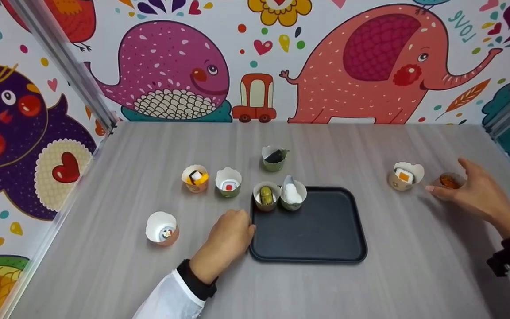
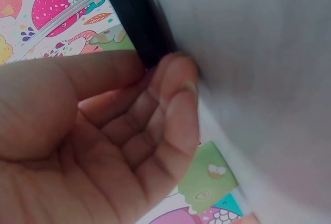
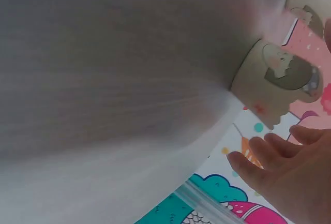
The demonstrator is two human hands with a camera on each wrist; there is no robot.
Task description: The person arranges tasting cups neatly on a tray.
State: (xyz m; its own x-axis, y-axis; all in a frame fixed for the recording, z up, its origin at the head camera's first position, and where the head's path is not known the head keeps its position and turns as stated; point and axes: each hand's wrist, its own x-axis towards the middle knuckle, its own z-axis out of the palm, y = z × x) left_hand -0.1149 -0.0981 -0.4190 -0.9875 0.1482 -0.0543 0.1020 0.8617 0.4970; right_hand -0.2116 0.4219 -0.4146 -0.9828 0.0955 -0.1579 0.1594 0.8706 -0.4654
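My left hand [image 1: 230, 234] pinches the left edge of a black tray [image 1: 308, 235]; in the left wrist view the thumb and fingers [image 2: 178, 79] meet at its rim. Two paper cups stand in the tray's back left corner, one with an olive-green piece [image 1: 266, 196], the other with a white piece [image 1: 292, 194]. Far to the right, my right hand [image 1: 481, 195] spreads thumb and fingers around a paper cup [image 1: 442, 179] with an orange-brown filling. From the right wrist, the fingers [image 3: 245, 167] look stretched and apart from the cup [image 3: 253, 81].
Left of the right hand stands a cup [image 1: 400, 182] with a white and orange piece. Behind the tray is a green cup [image 1: 273, 166] with something dark. Three more cups stand on the left: an orange one [image 1: 195, 188], a green one [image 1: 228, 192] and another [image 1: 168, 240] nearer me.
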